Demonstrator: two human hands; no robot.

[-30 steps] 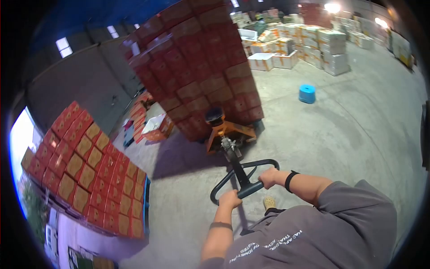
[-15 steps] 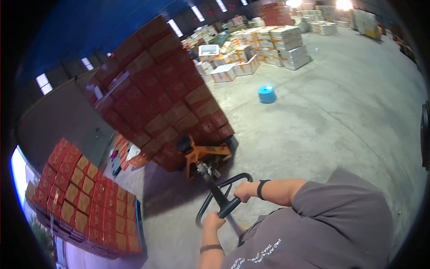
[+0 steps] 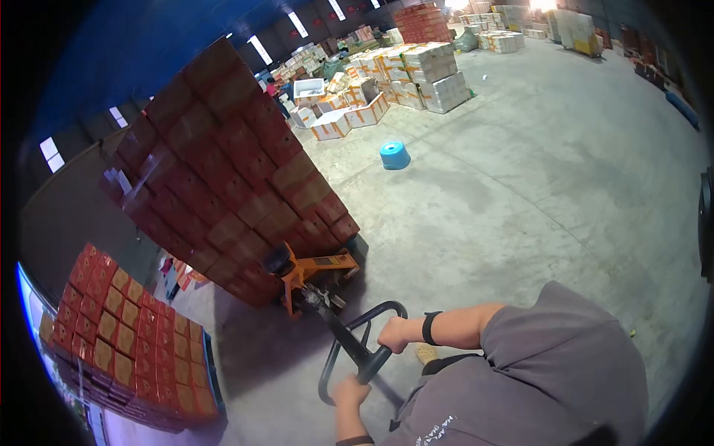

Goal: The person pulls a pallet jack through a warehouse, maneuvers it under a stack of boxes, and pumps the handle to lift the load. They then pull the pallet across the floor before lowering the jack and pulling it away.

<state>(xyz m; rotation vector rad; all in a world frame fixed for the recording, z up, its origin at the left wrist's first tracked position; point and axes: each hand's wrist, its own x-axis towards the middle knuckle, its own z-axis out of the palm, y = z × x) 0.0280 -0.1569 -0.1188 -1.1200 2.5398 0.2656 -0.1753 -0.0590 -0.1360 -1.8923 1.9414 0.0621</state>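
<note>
L hand [image 3: 351, 390] & R hand [image 3: 393, 334] both on black handle [image 3: 374, 364] of orange pallet jack [image 3: 326, 262]; my fingers clenched round its grip bar, one hand toward each end. Jack ahead of me, at foot of tall, leaning-looking stack of red/brown boxes [image 3: 230, 175]; forks hidden. 2nd box stack [image 3: 134, 334] lower L of view, blue pallet [image 3: 213, 372] edge showing. Blue stool [image 3: 395, 156] on concrete flr [image 3: 483, 215], well apart from jack. White boxes w/ orange tape [image 3: 439, 78] farther back.
</note>
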